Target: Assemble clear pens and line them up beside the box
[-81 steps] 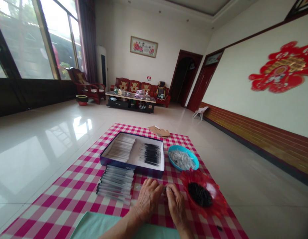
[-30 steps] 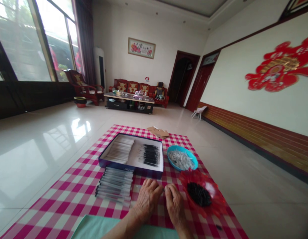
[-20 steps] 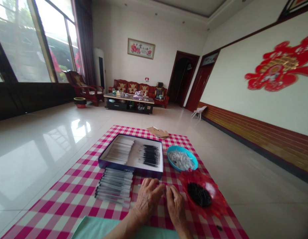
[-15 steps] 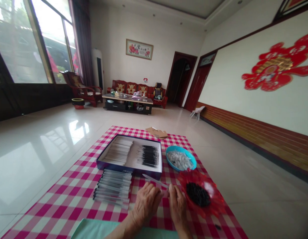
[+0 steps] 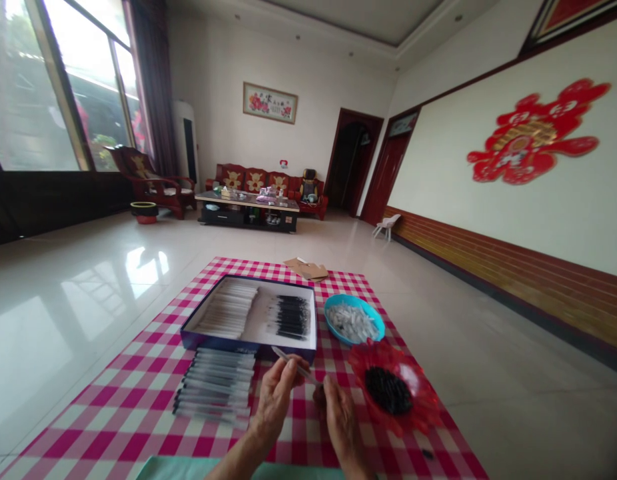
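Note:
My left hand (image 5: 273, 398) pinches a thin, whitish pen barrel (image 5: 307, 374) between thumb and fingers, its tip pointing up and left. At the barrel's lower right end, my right hand (image 5: 340, 413) is closed with thumb and fingers together; whether a small piece sits there is hidden. Left of my hands lies a row of clear pens with dark ends (image 5: 216, 387). Behind them a blue-edged box (image 5: 262, 283) holds white tubes (image 5: 229, 307) and dark-filled refills (image 5: 292, 317). A red bowl (image 5: 423, 400) of small black pieces (image 5: 387, 390) stands beside my right hand.
A blue bowl (image 5: 381, 323) of small clear pieces is behind the red one. Brown cardboard (image 5: 308, 269) lies at the far edge of the checked tablecloth (image 5: 138, 400). One black piece (image 5: 427, 454) is near the right edge; green cloth (image 5: 178, 469) lies in front.
My left hand has slid up along the pen barrel and turned, now gripping it nearer its middle. My right hand stays at the lower end. The view has shifted slightly.

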`<act>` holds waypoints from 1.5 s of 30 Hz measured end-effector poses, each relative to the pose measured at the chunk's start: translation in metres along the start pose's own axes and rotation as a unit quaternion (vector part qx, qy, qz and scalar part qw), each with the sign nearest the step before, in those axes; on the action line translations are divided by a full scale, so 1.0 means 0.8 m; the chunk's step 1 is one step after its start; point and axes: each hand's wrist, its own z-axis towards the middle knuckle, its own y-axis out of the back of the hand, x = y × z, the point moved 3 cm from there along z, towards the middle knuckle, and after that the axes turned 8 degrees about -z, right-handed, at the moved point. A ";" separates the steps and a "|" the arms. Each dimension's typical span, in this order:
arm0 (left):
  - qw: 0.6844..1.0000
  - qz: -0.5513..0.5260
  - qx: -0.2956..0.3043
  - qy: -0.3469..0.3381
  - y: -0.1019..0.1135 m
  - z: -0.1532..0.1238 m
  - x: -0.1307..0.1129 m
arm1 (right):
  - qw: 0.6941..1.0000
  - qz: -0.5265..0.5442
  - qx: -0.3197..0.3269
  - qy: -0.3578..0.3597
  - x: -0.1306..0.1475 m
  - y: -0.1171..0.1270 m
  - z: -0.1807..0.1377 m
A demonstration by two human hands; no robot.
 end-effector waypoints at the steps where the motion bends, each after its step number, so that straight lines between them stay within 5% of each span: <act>1: 1.000 -0.010 0.002 -0.001 0.000 0.000 -0.002 | 1.000 0.000 -0.002 0.002 0.001 0.000 0.000; 9: 0.982 0.175 0.015 -0.072 0.010 0.003 0.009 | 0.997 -0.027 -0.047 0.060 -0.009 -0.005 -0.005; 16: 0.859 0.399 0.078 -0.310 -0.001 -0.004 0.001 | 0.936 -0.245 -0.099 0.232 0.056 0.038 0.040; 18: 0.823 0.453 0.085 -0.332 -0.005 -0.007 0.000 | 0.896 -0.387 -0.065 0.209 0.072 0.054 0.084; 22: 0.772 0.527 0.105 -0.339 -0.012 -0.012 0.001 | 0.870 -0.472 -0.012 0.141 0.076 0.070 0.173; 30: 0.770 0.532 0.111 -0.334 -0.013 -0.013 0.000 | 0.838 -0.539 0.082 0.007 0.032 0.049 0.233; 36: 0.771 0.526 0.106 -0.345 -0.015 -0.018 -0.007 | 0.888 -0.458 0.038 0.033 0.050 0.063 0.224; 40: 0.779 0.510 0.109 -0.348 -0.015 -0.018 -0.008 | 0.934 -0.350 -0.004 0.075 0.067 0.065 0.161; 41: 0.784 0.507 0.111 -0.340 -0.015 -0.018 -0.007 | 0.950 -0.301 -0.012 0.083 0.067 0.060 0.139; 43: 0.794 0.501 0.109 -0.327 -0.015 -0.017 -0.006 | 0.997 -0.028 -0.022 0.065 0.057 0.046 0.095; 45: 0.799 0.496 0.105 -0.323 -0.014 -0.017 -0.005 | 0.989 0.146 -0.013 0.012 0.040 0.026 0.058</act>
